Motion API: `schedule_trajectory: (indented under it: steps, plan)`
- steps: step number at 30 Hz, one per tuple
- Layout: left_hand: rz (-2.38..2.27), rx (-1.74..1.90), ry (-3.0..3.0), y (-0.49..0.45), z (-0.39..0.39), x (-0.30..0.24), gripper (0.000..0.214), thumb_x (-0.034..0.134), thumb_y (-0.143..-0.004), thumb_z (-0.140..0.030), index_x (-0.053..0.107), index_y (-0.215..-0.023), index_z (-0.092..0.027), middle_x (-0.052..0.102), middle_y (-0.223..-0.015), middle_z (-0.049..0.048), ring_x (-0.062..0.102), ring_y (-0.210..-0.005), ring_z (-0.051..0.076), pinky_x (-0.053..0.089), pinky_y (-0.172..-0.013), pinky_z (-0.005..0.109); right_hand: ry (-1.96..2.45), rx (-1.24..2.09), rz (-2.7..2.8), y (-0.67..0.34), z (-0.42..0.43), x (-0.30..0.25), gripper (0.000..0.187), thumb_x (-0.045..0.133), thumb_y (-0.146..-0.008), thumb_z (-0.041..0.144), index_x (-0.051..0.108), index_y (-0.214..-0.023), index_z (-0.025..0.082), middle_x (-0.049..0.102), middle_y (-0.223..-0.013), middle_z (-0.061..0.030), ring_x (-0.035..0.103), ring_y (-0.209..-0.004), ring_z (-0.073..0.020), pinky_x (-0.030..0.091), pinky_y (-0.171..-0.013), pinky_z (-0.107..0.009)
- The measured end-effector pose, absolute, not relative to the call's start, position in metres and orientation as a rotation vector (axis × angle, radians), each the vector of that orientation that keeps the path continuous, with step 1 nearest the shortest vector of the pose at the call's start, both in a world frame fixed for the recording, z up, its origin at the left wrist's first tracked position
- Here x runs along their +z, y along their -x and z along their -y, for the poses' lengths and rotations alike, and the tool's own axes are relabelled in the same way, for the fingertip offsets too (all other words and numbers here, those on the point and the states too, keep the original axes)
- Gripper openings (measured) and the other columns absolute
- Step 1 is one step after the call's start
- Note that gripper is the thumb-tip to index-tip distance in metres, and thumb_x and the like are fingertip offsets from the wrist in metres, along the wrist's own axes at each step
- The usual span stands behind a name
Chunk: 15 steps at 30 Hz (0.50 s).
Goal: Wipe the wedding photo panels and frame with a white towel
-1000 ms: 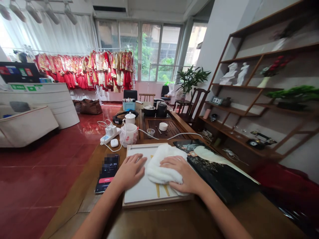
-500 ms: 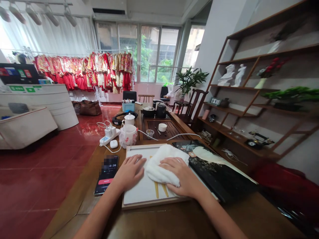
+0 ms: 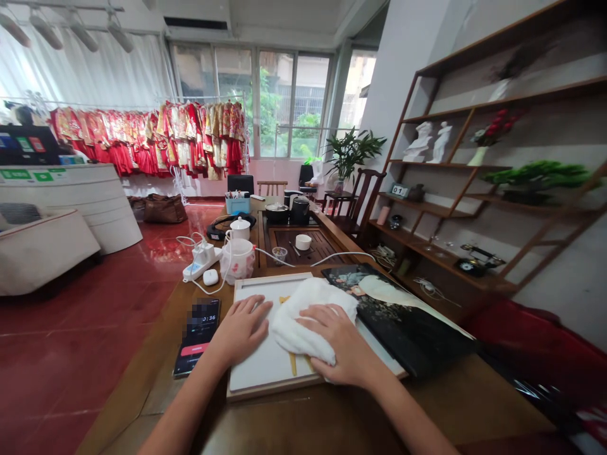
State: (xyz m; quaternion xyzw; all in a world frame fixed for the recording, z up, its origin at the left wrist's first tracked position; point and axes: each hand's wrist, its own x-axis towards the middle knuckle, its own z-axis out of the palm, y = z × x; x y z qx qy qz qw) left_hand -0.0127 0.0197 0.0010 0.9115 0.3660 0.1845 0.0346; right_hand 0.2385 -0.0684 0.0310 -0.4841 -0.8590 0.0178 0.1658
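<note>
Left hand: my left hand (image 3: 241,328) lies palm down on the white panel (image 3: 263,370), fingers stretched out and slightly apart, gripping nothing.
Right hand: my right hand (image 3: 339,344) presses down on the white cloth (image 3: 306,309), fingers (image 3: 315,314) long and close together, draped over the bunched fabric rather than clamped round it.
Cloth: it is on the panel, under and ahead of my right fingers, with its left edge just at my left fingertips.
Panel: a wood-framed board lying flat on the table (image 3: 332,423); yellow strokes show above and below the cloth.
Left of my left fingers: a phone (image 3: 196,335) lies flat, just beside the frame.
Right of my right fingers: a dark photo print (image 3: 408,322) lies against the panel's far side.
Beyond my fingertips: a mug (image 3: 237,260) and a power strip (image 3: 202,260).
Change: the phone's timer reads 0:36, up from 0:35 a second ago; my left hand has kept its place; my right hand and the cloth have barely shifted.
</note>
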Motion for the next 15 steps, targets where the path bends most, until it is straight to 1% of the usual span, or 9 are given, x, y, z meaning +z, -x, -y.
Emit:
schedule_trajectory:
  steps: [4,6,8,10,13,15]
  plan:
    - [-1.129,0.572,-2.808,0.013,-0.020,0.000,0.041,0.042,-0.093,-0.029,0.045,-0.134,-0.030,0.047,-0.138,0.0049,0.041,-0.128,0.024,0.033,-0.107,0.043,1.312,0.122,2.541,-0.230,0.088,0.028,0.072,0.059,-0.065,0.028,0.043,-0.135,0.030,0.044,-0.141,-0.0050,0.035,-0.130,-0.0290,0.015,-0.109,-0.052]
    - [-1.132,0.565,-2.815,0.013,-0.020,0.000,0.041,0.042,-0.093,-0.029,0.045,-0.135,-0.030,0.046,-0.138,0.0048,0.041,-0.128,0.023,0.033,-0.107,0.043,1.301,0.134,2.558,-0.230,0.096,0.029,0.078,0.060,-0.063,0.025,0.038,-0.138,0.029,0.040,-0.144,-0.0060,0.033,-0.132,-0.0290,0.016,-0.110,-0.051]
    - [-1.132,0.556,-2.824,0.013,-0.021,0.000,0.042,0.041,-0.093,-0.029,0.045,-0.135,-0.030,0.046,-0.139,0.0049,0.041,-0.129,0.023,0.032,-0.107,0.043,1.287,0.132,2.568,-0.233,0.102,0.031,0.083,0.061,-0.061,0.022,0.036,-0.140,0.027,0.038,-0.145,-0.0085,0.033,-0.132,-0.0294,0.019,-0.110,-0.050]
    - [-1.131,0.542,-2.834,0.013,-0.020,0.001,0.042,0.041,-0.094,-0.029,0.045,-0.135,-0.029,0.045,-0.140,0.0051,0.040,-0.130,0.023,0.032,-0.107,0.043,1.249,0.132,2.570,-0.238,0.106,0.035,0.081,0.061,-0.061,0.020,0.038,-0.139,0.025,0.042,-0.141,-0.0103,0.037,-0.130,-0.0288,0.025,-0.109,-0.047]
    - [-1.146,0.506,-2.847,0.012,-0.019,0.004,0.042,0.040,-0.094,-0.029,0.044,-0.136,-0.029,0.045,-0.140,0.0056,0.040,-0.130,0.024,0.033,-0.106,0.043,1.142,0.155,2.486,-0.255,0.114,0.041,0.071,0.061,-0.066,0.022,0.042,-0.135,0.024,0.051,-0.133,-0.0096,0.044,-0.125,-0.0264,0.035,-0.105,-0.041]
    - [-1.160,0.477,-2.866,0.011,-0.017,0.006,0.042,0.040,-0.094,-0.030,0.045,-0.135,-0.029,0.046,-0.139,0.0061,0.041,-0.129,0.024,0.034,-0.105,0.043,1.099,0.153,2.327,-0.275,0.122,0.043,0.070,0.062,-0.068,0.026,0.042,-0.134,0.025,0.054,-0.130,-0.0095,0.047,-0.122,-0.0277,0.040,-0.102,-0.040]
